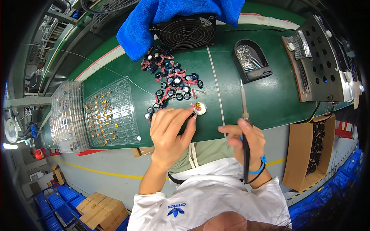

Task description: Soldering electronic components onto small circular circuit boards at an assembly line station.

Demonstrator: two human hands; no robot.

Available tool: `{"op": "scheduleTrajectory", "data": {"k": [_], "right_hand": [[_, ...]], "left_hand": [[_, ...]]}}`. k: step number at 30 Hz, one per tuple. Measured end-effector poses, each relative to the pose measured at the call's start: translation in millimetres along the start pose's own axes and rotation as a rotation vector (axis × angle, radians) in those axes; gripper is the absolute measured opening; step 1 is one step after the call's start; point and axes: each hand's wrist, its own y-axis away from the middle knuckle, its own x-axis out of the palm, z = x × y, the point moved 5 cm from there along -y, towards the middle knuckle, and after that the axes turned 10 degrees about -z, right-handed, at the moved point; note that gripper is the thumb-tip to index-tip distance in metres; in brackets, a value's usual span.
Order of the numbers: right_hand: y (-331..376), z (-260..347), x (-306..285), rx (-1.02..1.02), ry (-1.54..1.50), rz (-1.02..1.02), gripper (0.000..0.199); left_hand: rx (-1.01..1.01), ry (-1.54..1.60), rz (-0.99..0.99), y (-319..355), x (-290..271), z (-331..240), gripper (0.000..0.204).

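Holding soldering iron (245, 114) w/ R hand (254, 143), blue logo (177, 210) on tee (219, 192).

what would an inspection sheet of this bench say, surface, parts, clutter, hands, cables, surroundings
Surface: green table, largely covered left of centre
Work things: loose black parts with pink wires; small white dish; orange pieces on a clear tray
Clutter: fan, blue towel, open dark box of metal bits, stacked trays
Hands: left hand seems to pinch a small dark part by the dish; right hand holds a soldering iron
Cables: dark cable by the holed metal box
Surroundings: carton of dark coiled things; yellow floor line
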Motion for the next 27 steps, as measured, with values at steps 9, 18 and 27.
{"op": "scheduleTrajectory", "data": {"k": [9,18,27], "right_hand": [[-27.7,10.7,51.6,0.008,0.096,0.037,0.049],[-24.3,-0.5,56.4,0.016,0.116,-0.029,0.049],[-18.6,3.2,27.8,0.022,0.094,0.046,0.045]], "left_hand": [[0.031,-0.051,-0.019,2.8,1.2,-1.2,0.031],[-0.089,0.102,0.030,0.3,1.1,2.1,0.025],[-0.021,0.073,-0.093,2.9,5.8,-0.9,0.029]]}}
